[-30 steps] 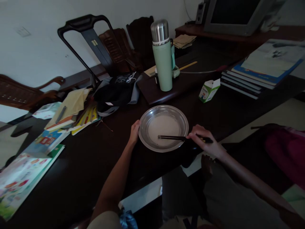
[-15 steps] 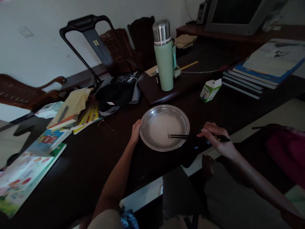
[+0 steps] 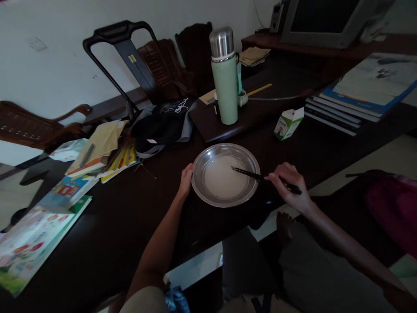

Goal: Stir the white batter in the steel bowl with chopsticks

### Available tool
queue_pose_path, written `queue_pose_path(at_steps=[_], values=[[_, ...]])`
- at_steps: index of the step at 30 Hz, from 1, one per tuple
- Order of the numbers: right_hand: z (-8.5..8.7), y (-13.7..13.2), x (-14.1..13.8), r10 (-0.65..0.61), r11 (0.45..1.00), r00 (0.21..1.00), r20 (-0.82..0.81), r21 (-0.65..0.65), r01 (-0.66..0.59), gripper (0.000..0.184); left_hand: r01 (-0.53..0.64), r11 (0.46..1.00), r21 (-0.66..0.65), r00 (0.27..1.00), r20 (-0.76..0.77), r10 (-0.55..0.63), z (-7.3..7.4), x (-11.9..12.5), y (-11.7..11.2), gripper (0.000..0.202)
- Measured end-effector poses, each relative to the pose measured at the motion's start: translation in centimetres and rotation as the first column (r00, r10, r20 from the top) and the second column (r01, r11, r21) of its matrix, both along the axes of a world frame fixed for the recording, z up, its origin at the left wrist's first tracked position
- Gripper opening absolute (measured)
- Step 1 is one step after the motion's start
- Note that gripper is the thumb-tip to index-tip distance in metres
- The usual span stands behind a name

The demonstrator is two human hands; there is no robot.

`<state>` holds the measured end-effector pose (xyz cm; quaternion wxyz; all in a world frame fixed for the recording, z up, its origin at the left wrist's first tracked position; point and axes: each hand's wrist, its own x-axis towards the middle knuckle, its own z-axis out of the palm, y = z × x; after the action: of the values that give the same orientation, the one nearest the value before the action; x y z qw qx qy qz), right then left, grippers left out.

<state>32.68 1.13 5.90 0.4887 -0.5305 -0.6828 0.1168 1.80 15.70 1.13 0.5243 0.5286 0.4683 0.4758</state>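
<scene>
A round metal plate [image 3: 250, 158] with a pale layer in its bottom sits on the dark table [image 3: 107, 226] in front of me. My left hand [image 3: 186, 179] rests against the plate's left rim, fingers curled on the edge. My right hand [image 3: 288, 187] is closed on a pair of dark chopsticks [image 3: 249, 173], right of the plate. The chopstick tips reach over the rim and point into the plate's upper right part.
A green flask with a steel cap [image 3: 224, 78] stands behind the plate. A small green-and-white carton [image 3: 288, 122] lies to its right, beside a stack of books [image 3: 361, 98]. Papers and colourful books [image 3: 81, 169] lie at left, with a dark bag [image 3: 159, 126] behind.
My right hand has drawn the chopsticks rightwards, then swung their tips from the plate's lower middle up to its upper right. My left hand and the plate stay put.
</scene>
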Motion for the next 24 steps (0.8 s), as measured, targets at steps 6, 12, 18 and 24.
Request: queue_pose_path(at_steps=[6, 12, 18, 24], values=[[0.2, -0.8, -1.0, 0.102, 0.986, 0.987, -0.124, -0.116, -0.117, 0.024, -0.006, 1.0, 0.001, 1.0, 0.0, 0.006, 0.2, 0.0, 0.0, 0.045], [-0.3, 0.4, -2.0, 0.053, 0.994, 0.998, 0.036, -0.097, -0.05, 0.02, -0.019, 1.0, -0.013, 1.0, -0.008, 0.019, 0.3, 0.1, -0.1, 0.044], [0.3, -1.1, -0.3, -0.032, 0.993, 0.995, -0.096, -0.114, 0.021, 0.025, -0.007, 1.0, -0.004, 1.0, 0.008, 0.007, 0.2, 0.1, -0.1, 0.046], [-0.1, -0.5, -1.9, 0.14, 0.973, 0.985, -0.102, -0.17, -0.156, 0.019, -0.007, 1.0, -0.01, 1.0, 0.023, 0.008, 0.0, -0.1, 0.0, 0.043]])
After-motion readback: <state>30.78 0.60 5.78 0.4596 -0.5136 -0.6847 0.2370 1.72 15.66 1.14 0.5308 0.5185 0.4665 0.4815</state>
